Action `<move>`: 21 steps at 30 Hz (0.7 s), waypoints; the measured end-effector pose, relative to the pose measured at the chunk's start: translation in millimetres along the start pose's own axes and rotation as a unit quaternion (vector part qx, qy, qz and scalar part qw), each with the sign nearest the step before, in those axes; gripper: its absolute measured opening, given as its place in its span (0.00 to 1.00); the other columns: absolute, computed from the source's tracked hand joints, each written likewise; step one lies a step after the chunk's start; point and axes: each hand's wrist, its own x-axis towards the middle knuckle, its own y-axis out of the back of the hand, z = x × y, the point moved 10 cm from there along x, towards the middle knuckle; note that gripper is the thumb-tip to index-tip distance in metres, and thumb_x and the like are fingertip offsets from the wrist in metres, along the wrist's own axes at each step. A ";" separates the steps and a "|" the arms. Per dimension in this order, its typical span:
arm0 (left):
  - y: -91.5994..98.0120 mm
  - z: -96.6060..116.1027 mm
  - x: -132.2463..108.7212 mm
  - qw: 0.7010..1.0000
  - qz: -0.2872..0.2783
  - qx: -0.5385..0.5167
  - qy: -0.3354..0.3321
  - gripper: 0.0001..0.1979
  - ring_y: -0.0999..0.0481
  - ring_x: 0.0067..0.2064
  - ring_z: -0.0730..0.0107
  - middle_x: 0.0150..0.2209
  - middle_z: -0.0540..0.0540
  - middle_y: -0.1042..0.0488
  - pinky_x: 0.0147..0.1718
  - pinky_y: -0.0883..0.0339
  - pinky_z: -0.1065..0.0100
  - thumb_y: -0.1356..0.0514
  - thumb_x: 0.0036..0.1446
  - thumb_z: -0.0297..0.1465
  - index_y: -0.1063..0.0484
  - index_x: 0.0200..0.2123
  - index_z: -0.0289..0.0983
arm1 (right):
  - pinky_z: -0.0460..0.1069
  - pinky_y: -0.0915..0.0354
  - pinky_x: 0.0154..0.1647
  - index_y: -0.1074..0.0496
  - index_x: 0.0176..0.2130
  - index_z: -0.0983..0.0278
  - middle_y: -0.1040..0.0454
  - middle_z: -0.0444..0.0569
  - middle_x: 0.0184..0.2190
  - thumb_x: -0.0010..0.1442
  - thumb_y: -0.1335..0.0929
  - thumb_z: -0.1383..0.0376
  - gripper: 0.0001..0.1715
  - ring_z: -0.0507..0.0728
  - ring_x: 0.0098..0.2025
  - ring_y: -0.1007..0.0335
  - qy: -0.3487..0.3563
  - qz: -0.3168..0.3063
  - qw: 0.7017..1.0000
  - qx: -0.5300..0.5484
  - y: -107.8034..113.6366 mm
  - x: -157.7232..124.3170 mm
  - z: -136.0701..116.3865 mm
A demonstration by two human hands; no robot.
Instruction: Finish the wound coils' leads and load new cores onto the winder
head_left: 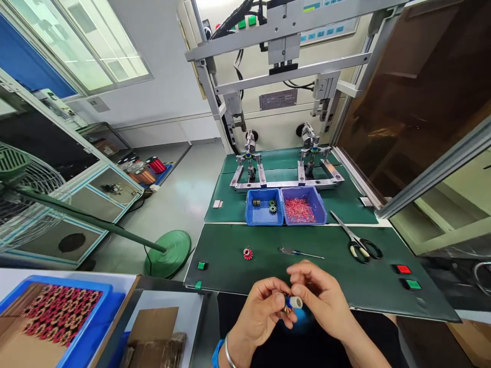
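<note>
My left hand [264,309] is closed around a small wound motor core [287,301] with copper and blue parts. A white tube [296,302] sticks out of its right side. My right hand [320,294] is at the same part, its thumb and curled fingers pinched against the upper side; my fingers hide much of it. Beyond the left hand, a red wound core [248,253] lies on the green tabletop [222,240]. A thin screwdriver [295,252] lies just past my right hand.
A blue bin [264,222] holds several dark cores; the purple bin [322,212] beside it holds red wire pieces. Scissors [358,243] lie at right, near red [402,269] and green [412,284] buttons. A two-station machine fixture [284,184] stands behind. A tray [105,291] of cores is at left.
</note>
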 end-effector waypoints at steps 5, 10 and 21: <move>4.4 7.2 -0.6 0.999 0.037 0.004 -0.021 0.16 0.20 0.23 0.73 0.24 0.48 0.20 0.22 0.26 0.78 0.24 0.43 0.39 0.19 0.33 0.35 | 0.51 0.26 0.41 0.24 0.43 0.57 0.30 0.52 0.46 0.61 0.30 0.69 0.10 0.57 0.43 0.27 0.128 0.030 0.974 -0.186 5.7 -11.5 -31.2; 13.4 23.0 -8.2 0.992 0.085 0.053 -0.073 0.18 0.20 0.25 0.72 0.27 0.46 0.19 0.24 0.26 0.76 0.24 0.42 0.41 0.18 0.33 0.36 | 0.56 0.28 0.44 0.24 0.43 0.57 0.29 0.54 0.49 0.61 0.31 0.67 0.09 0.62 0.49 0.31 0.153 -0.023 0.958 -0.243 -0.4 -12.0 -49.8; 36.2 65.8 -27.1 0.972 0.155 0.005 -0.174 0.18 0.20 0.27 0.70 0.38 0.41 0.17 0.24 0.27 0.74 0.25 0.45 0.41 0.19 0.36 0.37 | 0.71 0.39 0.50 0.19 0.33 0.60 0.27 0.57 0.51 0.58 0.31 0.65 0.09 0.73 0.57 0.43 0.148 0.044 0.851 -0.502 -7.5 123.9 13.6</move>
